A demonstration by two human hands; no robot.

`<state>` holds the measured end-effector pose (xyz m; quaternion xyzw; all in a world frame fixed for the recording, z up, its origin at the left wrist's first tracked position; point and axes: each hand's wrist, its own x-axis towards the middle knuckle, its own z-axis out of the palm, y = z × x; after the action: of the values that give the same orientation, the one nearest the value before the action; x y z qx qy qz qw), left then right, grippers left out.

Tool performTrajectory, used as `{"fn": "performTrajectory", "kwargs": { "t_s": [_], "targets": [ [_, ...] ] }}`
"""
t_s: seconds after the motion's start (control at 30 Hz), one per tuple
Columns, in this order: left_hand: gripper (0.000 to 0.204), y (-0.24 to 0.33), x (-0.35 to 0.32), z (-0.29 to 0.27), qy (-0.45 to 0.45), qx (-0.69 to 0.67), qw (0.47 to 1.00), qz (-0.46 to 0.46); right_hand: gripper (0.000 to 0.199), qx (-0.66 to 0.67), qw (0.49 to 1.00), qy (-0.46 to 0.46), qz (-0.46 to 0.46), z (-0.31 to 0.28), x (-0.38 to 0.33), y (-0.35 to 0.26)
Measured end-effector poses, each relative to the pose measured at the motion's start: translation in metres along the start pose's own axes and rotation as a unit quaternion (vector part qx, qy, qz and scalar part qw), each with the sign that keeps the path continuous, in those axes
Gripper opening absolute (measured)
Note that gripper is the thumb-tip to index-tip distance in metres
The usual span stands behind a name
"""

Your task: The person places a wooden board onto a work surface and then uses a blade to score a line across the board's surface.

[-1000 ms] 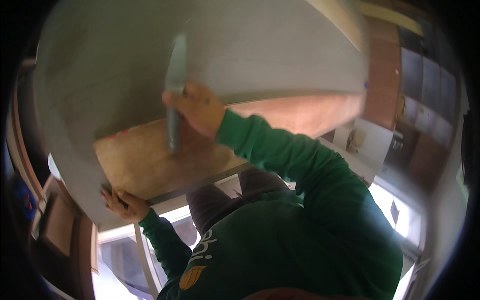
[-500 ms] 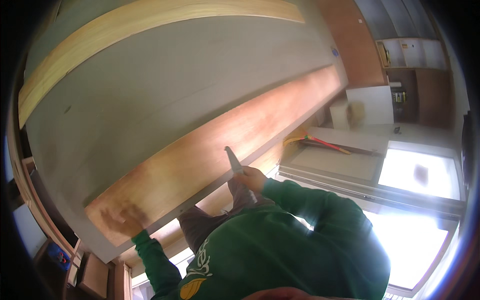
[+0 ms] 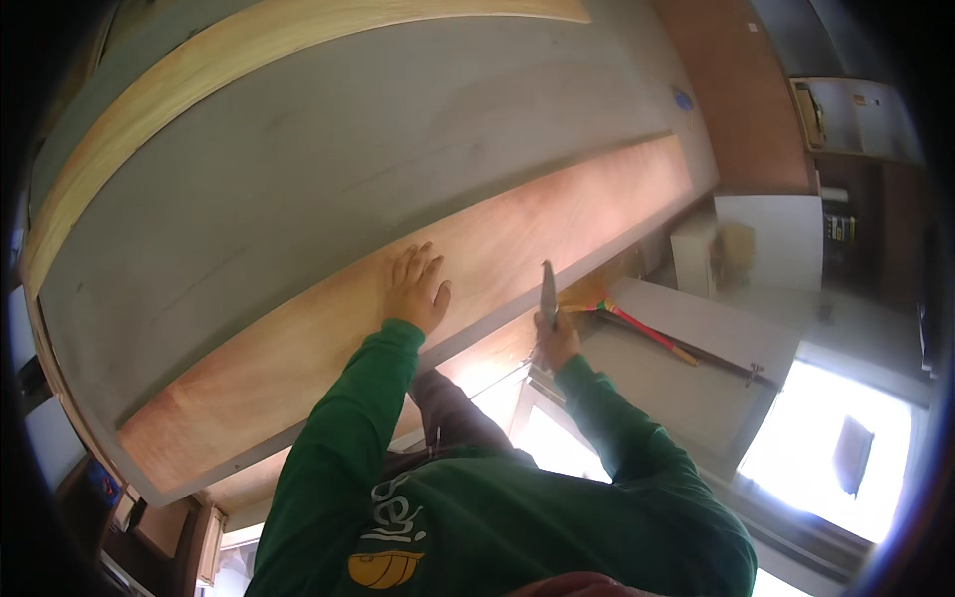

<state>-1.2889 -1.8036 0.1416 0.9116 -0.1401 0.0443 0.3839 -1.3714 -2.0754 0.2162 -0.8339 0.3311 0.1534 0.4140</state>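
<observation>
Left hand (image 3: 416,287) is laid flat, fingers spread, on the reddish board (image 3: 398,328) beside the grey panel (image 3: 328,189). Right hand (image 3: 555,338) is clamped on a knife (image 3: 547,291) at the board's edge. Approx. finish can't be told; surface looks bare.

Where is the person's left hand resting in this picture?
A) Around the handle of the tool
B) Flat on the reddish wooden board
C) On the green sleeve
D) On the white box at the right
B: the left hand lies open, fingers spread, flat against the reddish wooden board, while the right hand grips the tool.
</observation>
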Motion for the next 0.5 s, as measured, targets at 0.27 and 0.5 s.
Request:
{"fn": "performTrajectory", "kwargs": {
  "t_s": [0.27,0.5],
  "targets": [
    [0.060,0.011,0.019,0.023,-0.055,0.136,0.987,-0.062,0.054,-0.147,0.988,0.037,-0.023,-0.066,0.194,0.014],
    [0.064,0.016,0.026,0.020,-0.122,0.140,0.977,-0.105,0.060,-0.133,0.990,0.018,-0.041,-0.054,0.210,0.018]
  ]
}}
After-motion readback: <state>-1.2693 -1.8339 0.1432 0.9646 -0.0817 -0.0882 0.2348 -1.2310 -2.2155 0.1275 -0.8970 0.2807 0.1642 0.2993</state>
